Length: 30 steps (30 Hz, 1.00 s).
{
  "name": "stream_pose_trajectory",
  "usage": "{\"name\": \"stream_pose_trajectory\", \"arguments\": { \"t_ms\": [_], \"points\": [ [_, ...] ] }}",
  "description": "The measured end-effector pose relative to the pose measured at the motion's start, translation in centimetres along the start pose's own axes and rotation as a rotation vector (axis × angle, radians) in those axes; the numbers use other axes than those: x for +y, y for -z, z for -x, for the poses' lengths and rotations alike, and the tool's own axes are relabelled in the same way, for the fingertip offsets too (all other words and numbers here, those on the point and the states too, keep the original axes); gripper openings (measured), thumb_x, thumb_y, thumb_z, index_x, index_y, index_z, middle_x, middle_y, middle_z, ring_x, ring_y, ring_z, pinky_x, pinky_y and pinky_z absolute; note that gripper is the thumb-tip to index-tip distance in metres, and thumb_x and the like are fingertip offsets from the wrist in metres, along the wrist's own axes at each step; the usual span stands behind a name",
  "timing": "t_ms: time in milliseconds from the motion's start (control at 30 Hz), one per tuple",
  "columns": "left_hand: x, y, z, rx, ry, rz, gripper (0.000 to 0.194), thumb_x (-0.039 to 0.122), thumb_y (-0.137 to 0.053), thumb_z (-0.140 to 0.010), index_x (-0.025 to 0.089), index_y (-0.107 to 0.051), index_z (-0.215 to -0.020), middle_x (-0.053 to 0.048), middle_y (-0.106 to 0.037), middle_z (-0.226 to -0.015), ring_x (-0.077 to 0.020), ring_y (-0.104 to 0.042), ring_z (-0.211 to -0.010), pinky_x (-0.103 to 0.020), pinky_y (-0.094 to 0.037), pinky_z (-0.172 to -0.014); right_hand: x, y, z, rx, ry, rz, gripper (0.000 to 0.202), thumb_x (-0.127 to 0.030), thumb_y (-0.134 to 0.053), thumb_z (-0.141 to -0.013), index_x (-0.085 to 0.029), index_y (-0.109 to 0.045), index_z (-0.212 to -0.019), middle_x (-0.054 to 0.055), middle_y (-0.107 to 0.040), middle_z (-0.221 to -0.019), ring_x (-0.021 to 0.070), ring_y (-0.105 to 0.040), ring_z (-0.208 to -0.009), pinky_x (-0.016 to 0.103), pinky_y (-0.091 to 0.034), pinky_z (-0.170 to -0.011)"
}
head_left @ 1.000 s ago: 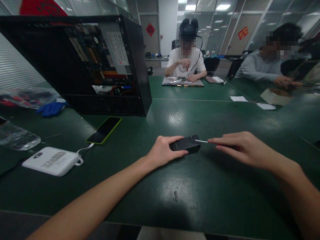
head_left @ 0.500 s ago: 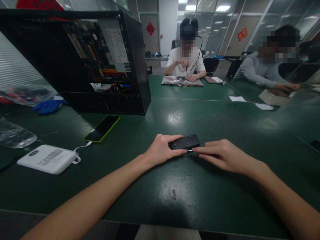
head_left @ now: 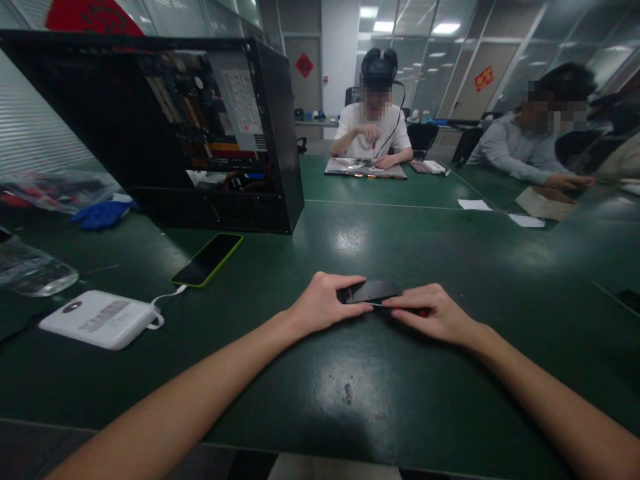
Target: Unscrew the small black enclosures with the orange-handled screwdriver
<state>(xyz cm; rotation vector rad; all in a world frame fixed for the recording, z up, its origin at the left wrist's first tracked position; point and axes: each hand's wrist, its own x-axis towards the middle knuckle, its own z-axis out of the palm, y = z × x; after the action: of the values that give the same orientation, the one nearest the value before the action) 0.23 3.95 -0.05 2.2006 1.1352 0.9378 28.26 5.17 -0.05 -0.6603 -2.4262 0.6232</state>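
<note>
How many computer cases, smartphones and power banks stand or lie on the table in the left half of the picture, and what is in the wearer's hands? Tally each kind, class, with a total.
Computer case: 1
Smartphone: 1
Power bank: 1
Black box in the left hand: 1
Screwdriver in the right hand: 1
Total: 5

Green tabletop (head_left: 450,253) in front of me, black chair (head_left: 421,137) past its far edge. Behind, white pillar (head_left: 340,60), grey-brown door (head_left: 311,97) with red diamond sign (head_left: 304,65), glass partitions (head_left: 427,70). Slatted blinds (head_left: 30,127) far left. Bright rectangular lights (head_left: 446,28) up high.
</note>
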Motion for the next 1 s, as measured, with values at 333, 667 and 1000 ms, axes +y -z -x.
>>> {"name": "stream_pose_trajectory", "arguments": {
  "t_ms": [333, 667, 1000],
  "points": [
    [-0.4, -0.1, -0.1, 0.000, -0.067, 0.014, 0.036, 0.034, -0.076, -0.094, 0.015, -0.077, -0.126, -0.009, -0.081, -0.118, -0.0242, -0.079, -0.099, -0.032, -0.061, -0.087, -0.1, 1.4, 0.2, 0.090, 0.096, 0.088, 0.023, -0.023, -0.068, -0.098, -0.017, -0.078, -0.118, 0.001, -0.074, -0.077, 0.0088, -0.062, -0.059, 0.022, -0.043, -0.055],
    [0.3, -0.5, 0.0, -0.082, -0.077, 0.058, 0.033, 0.031, -0.053, -0.108, 0.016, -0.082, -0.113, -0.004, -0.083, -0.095, -0.0168, -0.075, -0.076, -0.026, -0.055, -0.073, 1.5, 2.9, 0.7, 0.264, -0.250, 0.378, 0.027, -0.038, -0.060, -0.102, -0.019, -0.076, -0.110, 0.005, -0.079, -0.097, 0.0160, -0.070, -0.074, 0.029, -0.052, -0.067],
    [-1.5, -0.4, -1.1, 0.178, 0.127, 0.052, 0.033, 0.034, -0.055, -0.103, 0.015, -0.078, -0.115, -0.007, -0.082, -0.102, -0.0209, -0.077, -0.080, -0.030, -0.060, -0.073, 1.4, 2.2, 0.2, -0.006, -0.292, 0.479, 0.028, -0.037, -0.055, -0.103, -0.021, -0.075, -0.114, 0.007, -0.074, -0.104, 0.0213, -0.069, -0.088, 0.034, -0.050, -0.077]
  ]
}}
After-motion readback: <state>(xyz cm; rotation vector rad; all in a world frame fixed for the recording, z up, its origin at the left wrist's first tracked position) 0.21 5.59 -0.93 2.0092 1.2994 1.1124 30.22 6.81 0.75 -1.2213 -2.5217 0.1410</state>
